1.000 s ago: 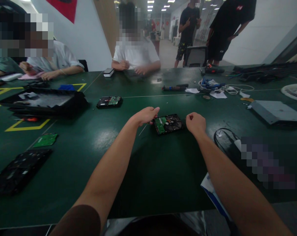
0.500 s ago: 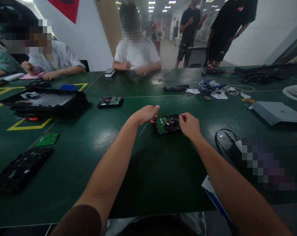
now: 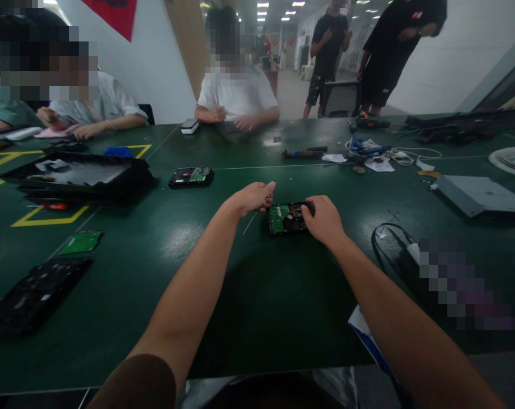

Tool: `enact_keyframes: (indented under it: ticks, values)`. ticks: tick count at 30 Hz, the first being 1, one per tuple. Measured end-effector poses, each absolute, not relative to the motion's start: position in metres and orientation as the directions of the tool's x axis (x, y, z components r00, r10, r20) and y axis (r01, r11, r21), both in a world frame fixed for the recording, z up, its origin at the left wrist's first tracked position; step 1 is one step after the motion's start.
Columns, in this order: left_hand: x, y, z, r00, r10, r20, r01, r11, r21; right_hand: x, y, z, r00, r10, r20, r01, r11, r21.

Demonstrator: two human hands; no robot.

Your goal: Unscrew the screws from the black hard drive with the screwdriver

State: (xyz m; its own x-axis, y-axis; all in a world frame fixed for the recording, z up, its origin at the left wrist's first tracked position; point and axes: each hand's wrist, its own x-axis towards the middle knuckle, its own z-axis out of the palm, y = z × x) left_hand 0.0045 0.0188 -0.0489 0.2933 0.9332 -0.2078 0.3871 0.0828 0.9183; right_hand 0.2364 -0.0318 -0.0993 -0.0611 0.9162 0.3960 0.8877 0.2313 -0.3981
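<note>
A hard drive (image 3: 288, 221) lies on the green table in front of me, its green circuit board and dark casing facing up. My right hand (image 3: 325, 218) is closed on its right end, thumb on top and fingers along the far edge. My left hand (image 3: 255, 197) is closed around a screwdriver (image 3: 249, 223) just beside the drive's left end. The screwdriver's thin shaft points down toward me, away from the drive; its yellow and black handle is mostly hidden by my fingers.
On the left are a loose green circuit board (image 3: 82, 242), a dark panel (image 3: 36, 295) and a black tray (image 3: 138, 170). Another hard drive (image 3: 191, 176) lies farther back. Right are a grey metal box (image 3: 482, 194), a black cable (image 3: 379, 244) and tangled wires (image 3: 368, 149). People sit opposite.
My right hand has shifted left and taken a fuller hold on the hard drive, which has turned slightly. The left hand with the screwdriver has barely moved.
</note>
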Motion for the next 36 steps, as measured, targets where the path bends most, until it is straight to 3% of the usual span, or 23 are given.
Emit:
enact_keyframes:
  ticks: [3,7,11,18,21,26,30,36]
  values:
    - [0.006,0.017,-0.047,0.297,0.934,-0.198,0.417,0.060,0.907,0.234,-0.034,-0.099,-0.213,0.865,0.455,0.831,0.405,-0.381]
    - [0.003,0.017,-0.046,0.278,0.934,-0.224,0.488,0.064,0.870,0.231,-0.039,-0.097,-0.408,0.814,0.414,0.759,0.554,-0.341]
    - [-0.001,0.018,-0.048,0.273,0.916,-0.295,0.517,0.119,0.847,0.232,-0.039,-0.097,-0.489,0.798,0.353,0.743,0.593,-0.312]
    - [0.001,0.020,-0.051,0.273,0.922,-0.275,0.500,0.108,0.859,0.235,-0.036,-0.099,-0.542,0.793,0.276,0.743,0.607,-0.284]
    - [-0.003,0.021,-0.045,0.301,0.941,-0.152,0.505,-0.022,0.863,0.234,-0.037,-0.099,-0.552,0.787,0.273,0.736,0.615,-0.284]
    - [-0.011,0.020,-0.025,0.196,0.934,0.299,0.350,-0.352,0.868,0.231,-0.039,-0.098,-0.561,0.783,0.269,0.726,0.622,-0.294]
    - [-0.005,0.014,-0.011,0.185,0.914,0.362,0.220,-0.397,0.891,0.227,-0.039,-0.101,-0.551,0.783,0.289,0.737,0.619,-0.272]
    - [0.006,0.006,-0.006,0.206,0.878,0.431,0.310,-0.477,0.823,0.222,-0.040,-0.102,-0.552,0.777,0.303,0.736,0.624,-0.261]
